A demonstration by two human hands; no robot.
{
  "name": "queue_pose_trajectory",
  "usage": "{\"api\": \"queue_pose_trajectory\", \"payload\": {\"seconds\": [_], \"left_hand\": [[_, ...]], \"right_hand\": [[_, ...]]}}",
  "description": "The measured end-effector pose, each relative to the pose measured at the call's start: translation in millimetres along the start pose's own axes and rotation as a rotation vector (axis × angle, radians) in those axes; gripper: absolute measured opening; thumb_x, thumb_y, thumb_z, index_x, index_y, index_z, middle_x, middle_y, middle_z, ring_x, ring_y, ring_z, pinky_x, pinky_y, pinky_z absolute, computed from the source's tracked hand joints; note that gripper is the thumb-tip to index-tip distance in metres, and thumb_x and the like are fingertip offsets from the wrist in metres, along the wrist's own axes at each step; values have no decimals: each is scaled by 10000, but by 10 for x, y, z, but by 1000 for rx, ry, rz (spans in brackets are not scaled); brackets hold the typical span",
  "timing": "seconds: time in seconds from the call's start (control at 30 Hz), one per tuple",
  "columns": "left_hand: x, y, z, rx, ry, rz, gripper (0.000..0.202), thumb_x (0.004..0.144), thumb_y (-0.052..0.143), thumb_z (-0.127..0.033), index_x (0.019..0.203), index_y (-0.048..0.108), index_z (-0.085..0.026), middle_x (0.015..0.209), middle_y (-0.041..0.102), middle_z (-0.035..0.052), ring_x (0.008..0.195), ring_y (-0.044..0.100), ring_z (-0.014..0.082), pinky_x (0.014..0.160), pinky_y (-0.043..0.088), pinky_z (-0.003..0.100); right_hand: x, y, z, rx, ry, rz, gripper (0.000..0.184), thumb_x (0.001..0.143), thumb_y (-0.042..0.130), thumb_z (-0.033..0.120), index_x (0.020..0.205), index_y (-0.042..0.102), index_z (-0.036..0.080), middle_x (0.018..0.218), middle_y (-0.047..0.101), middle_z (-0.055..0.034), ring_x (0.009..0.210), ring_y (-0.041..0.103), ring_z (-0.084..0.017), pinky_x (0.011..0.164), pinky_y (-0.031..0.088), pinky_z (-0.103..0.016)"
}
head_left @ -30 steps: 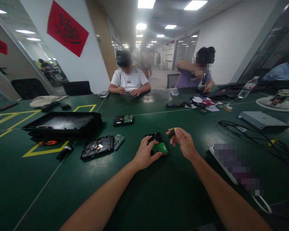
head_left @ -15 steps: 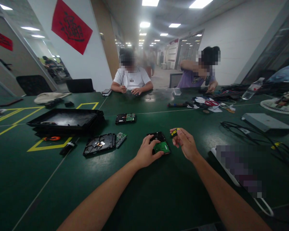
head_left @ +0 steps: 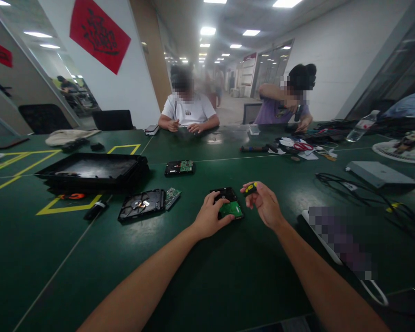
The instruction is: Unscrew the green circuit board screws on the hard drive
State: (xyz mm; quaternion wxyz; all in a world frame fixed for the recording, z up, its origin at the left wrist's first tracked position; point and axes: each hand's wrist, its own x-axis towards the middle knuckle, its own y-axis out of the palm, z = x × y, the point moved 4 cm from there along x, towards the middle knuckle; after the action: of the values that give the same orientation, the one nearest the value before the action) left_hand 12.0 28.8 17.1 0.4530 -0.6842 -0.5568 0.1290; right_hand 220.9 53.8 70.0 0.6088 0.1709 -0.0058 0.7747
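Observation:
A hard drive (head_left: 234,210) with a green circuit board lies flat on the table in front of me. My left hand (head_left: 210,214) grips it from the left, fingers over its far part and thumb at the near edge. Just right of the drive, my right hand (head_left: 263,203) pinches a screwdriver (head_left: 251,188) by its black and yellow handle. Its shaft and tip cannot be made out. Left of my hands lies another hard drive (head_left: 141,205), with a loose circuit board (head_left: 173,198) against its right side. A smaller drive (head_left: 180,168) lies farther back.
Stacked black trays (head_left: 93,168) stand at the left, near a black marker-like object (head_left: 96,210). At the right are a grey box (head_left: 380,175), black cables (head_left: 349,186) and a bottle (head_left: 363,127). Two people sit across the green table (head_left: 180,286).
The screwdriver handle has turned slightly in my right hand. My left hand stays on the hard drive. The whole view has shifted a little.

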Motion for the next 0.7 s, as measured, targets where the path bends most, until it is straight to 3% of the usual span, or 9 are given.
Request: {"api": "queue_pose_trajectory", "payload": {"seconds": [0.47,0.7], "left_hand": [[9,42,10,25,-10,20,550,918,730,-541,1374,607,-259,1614,385,147,1562,267,386,1231,330,612],[7,43,16,19,-3,5,543,910,744,-526,1365,608,-263,1613,383,142,1560,265,385,1231,330,612]], "right_hand": [[7,-49,-24,-25,-13,3,375,1036,512,540,1064,700,218,1042,726,-79,599,588,-117,490,416,-249],[-12,-31,-4,-64,-22,-27,259,1005,624,495,1074,690,254,965,704,-27,568,546,-92,463,350,-223]]}}
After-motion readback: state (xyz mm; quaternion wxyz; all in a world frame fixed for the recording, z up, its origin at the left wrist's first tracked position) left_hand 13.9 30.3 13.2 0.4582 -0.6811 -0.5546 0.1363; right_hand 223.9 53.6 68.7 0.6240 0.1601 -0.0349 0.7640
